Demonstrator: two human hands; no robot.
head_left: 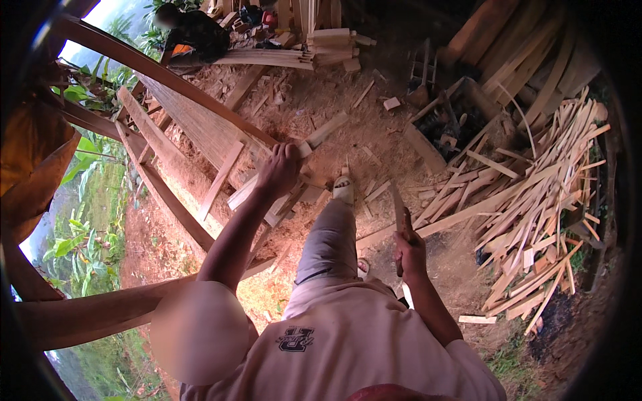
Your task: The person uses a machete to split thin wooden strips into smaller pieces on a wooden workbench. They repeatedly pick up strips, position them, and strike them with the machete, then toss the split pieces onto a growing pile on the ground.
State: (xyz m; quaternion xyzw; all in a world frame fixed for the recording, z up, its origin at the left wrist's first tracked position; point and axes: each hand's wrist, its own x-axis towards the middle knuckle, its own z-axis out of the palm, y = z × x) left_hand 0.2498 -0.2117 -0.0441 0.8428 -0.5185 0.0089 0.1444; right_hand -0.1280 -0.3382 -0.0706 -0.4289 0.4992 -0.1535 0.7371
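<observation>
My left hand [279,168] is closed at the near end of a short pale wooden board [326,132], which slants away to the right. Just beyond that hand a long dark beam [200,93] comes down from the upper left. Farther right and nearer to me, my right hand [409,252] is wrapped round a long flat tapering tool [396,204]. Its narrow part points away from me, and its exact kind is hard to make out. Under my left forearm lie several cut wood pieces [242,192]. One sandalled foot [343,190] stands forward between my hands.
A large heap of thin wood strips [528,207] spreads on the right. Planks [515,47] lean at the upper right, beside an open box of dark items [458,127]. Stacked boards [331,47] and another person [190,33] are at the back. Shavings cover the ground.
</observation>
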